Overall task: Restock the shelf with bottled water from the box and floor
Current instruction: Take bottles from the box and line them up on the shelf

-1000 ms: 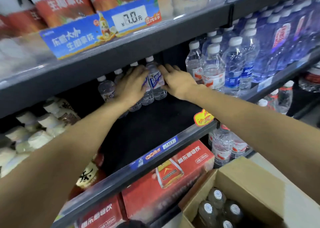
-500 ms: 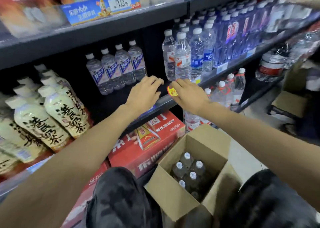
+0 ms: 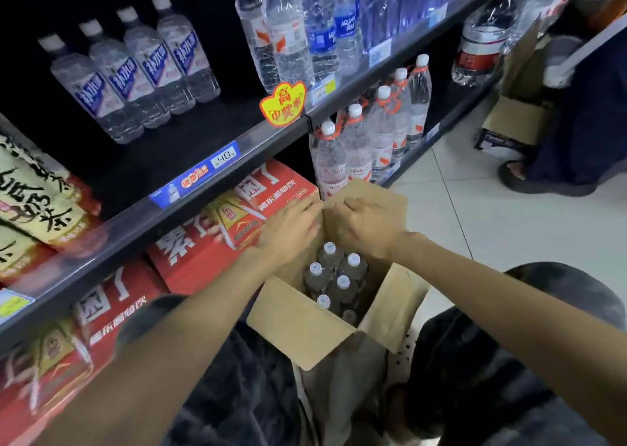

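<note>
Bottled water (image 3: 330, 276), clear with white caps, fills the box (image 3: 305, 330); both hands' grips hang loose, holding nothing.

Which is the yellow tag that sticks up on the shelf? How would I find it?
Start at the dark shelf holding four blue-labelled water bottles. Follow its front edge rightward to where the next shelf section begins. There stands the yellow tag: the other tags on the edge are flat strips, but this one is scalloped, red-rimmed, with red characters.
</note>
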### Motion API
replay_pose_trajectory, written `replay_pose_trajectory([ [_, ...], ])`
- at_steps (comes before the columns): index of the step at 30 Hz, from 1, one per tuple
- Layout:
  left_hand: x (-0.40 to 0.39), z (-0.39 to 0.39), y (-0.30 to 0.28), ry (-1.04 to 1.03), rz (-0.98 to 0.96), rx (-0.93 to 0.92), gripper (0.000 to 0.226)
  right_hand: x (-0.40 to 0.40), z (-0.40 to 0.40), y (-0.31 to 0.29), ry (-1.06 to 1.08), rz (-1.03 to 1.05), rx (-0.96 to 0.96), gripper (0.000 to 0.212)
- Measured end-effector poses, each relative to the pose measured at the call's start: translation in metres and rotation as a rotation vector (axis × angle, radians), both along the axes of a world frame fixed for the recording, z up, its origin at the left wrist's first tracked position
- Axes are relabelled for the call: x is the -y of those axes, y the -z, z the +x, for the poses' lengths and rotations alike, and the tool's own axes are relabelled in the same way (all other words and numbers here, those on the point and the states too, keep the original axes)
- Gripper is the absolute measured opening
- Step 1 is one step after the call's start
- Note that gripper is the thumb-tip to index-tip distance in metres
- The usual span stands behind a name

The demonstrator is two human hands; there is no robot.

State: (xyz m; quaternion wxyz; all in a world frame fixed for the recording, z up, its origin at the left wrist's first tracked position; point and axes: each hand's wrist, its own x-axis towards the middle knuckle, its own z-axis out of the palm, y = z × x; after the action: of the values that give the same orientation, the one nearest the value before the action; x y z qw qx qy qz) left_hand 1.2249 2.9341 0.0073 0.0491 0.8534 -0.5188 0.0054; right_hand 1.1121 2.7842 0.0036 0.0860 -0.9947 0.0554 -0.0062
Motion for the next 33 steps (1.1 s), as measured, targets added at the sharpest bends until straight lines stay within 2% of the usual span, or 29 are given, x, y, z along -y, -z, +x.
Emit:
replay_pose_trajectory([
  [5,0.005,-0.002,0.047,0.045,0.203,-0.130,0.047,-0.005,-0.003,0.053,-0.010,0.010,-0.152,0.036],
  [9,0.009,0.010,0.084,0.050,0.319,-0.189,0.050,-0.008,0.002,0.085,-0.007,0.026,-0.339,0.046],
  [15,0.013,0.021,0.125,0.071,0.528,-0.276,0.055,-0.009,0.012,0.113,-0.029,0.110,-0.547,0.048],
  [19,0.018,0.022,0.145,0.066,0.670,-0.316,0.060,-0.010,0.016,0.124,-0.107,0.115,-0.686,0.060],
  [24,0.030,0.018,0.156,0.125,0.741,-0.209,0.059,-0.016,0.014,0.128,-0.145,0.123,-0.718,0.050],
  [28,0.040,0.018,0.159,0.131,0.727,-0.158,0.059,-0.027,0.016,0.138,-0.068,0.114,-0.787,0.059],
  [33,0.043,0.023,0.160,0.149,0.740,-0.174,0.059,-0.039,0.028,0.158,0.054,0.106,-0.724,0.062],
])
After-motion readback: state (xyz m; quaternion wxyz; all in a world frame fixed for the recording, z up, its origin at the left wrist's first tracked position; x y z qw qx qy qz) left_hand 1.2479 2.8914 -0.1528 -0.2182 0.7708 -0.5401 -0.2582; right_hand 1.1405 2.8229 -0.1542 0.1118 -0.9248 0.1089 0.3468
